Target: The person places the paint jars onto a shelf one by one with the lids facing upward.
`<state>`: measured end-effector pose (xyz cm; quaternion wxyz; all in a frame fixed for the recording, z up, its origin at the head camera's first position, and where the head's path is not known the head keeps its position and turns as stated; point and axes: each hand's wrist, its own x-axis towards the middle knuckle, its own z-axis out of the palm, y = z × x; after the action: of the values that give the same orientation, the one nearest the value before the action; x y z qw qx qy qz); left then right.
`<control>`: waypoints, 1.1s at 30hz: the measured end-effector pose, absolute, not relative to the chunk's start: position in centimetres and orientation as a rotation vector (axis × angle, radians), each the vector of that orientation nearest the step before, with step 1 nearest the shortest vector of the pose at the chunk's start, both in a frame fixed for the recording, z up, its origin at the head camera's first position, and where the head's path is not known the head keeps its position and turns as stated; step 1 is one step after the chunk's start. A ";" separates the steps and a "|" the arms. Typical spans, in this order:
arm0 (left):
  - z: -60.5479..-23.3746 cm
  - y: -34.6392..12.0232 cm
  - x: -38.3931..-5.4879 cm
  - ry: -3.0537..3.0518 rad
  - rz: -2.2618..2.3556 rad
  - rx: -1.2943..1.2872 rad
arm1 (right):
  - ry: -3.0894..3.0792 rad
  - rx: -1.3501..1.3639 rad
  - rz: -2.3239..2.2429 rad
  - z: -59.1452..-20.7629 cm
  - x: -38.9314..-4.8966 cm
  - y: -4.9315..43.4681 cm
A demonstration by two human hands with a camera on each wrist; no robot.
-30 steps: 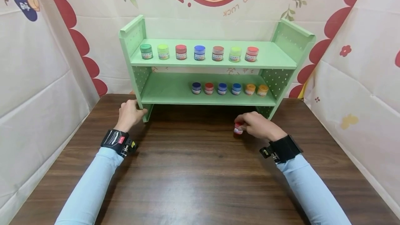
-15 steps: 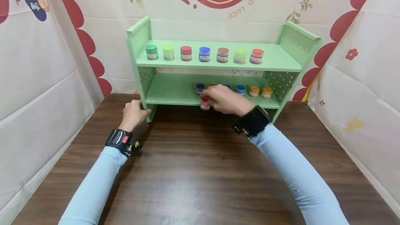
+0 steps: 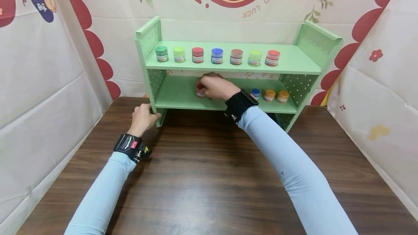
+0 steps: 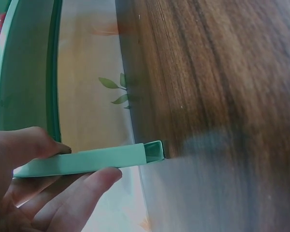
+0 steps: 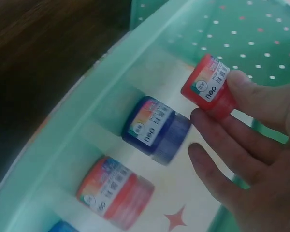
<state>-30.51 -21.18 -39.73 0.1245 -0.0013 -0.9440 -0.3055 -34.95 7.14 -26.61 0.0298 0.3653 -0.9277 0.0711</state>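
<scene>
My right hand (image 3: 218, 87) reaches into the lower level of a green two-level shelf (image 3: 176, 91) and pinches a red paint jar (image 3: 200, 92) by its lid. The right wrist view shows that red jar (image 5: 206, 86) between thumb and fingertips, beside a dark blue paint jar (image 5: 150, 126); whether its base touches the shelf I cannot tell. Another red paint jar (image 5: 108, 187) stands beyond the blue one. My left hand (image 3: 142, 120) grips the shelf's left side panel (image 4: 96, 160) near its foot, thumb on one face and fingers on the other.
Along the upper level stands a row of several paint jars, among them a green one (image 3: 161, 54) and a blue one (image 3: 217, 56). On the lower right are a blue jar (image 3: 255, 94) and two orange jars (image 3: 269, 95). A brown wooden table (image 3: 209, 177) lies in front.
My right hand has carried the red jar up from the table, leftward, and into the lower level. It now hides several jars there. My left hand keeps its grip on the panel.
</scene>
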 end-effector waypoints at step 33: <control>-39.8 -21.3 -30.7 -2.752 -0.873 -0.004 | -2.978 1.010 0.159 -27.4 -36.2 5.4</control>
<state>-30.70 -21.26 -39.79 0.1267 -0.0013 -0.9456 -0.2997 -36.18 5.37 -27.44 -0.0033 0.3207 -0.9458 0.0504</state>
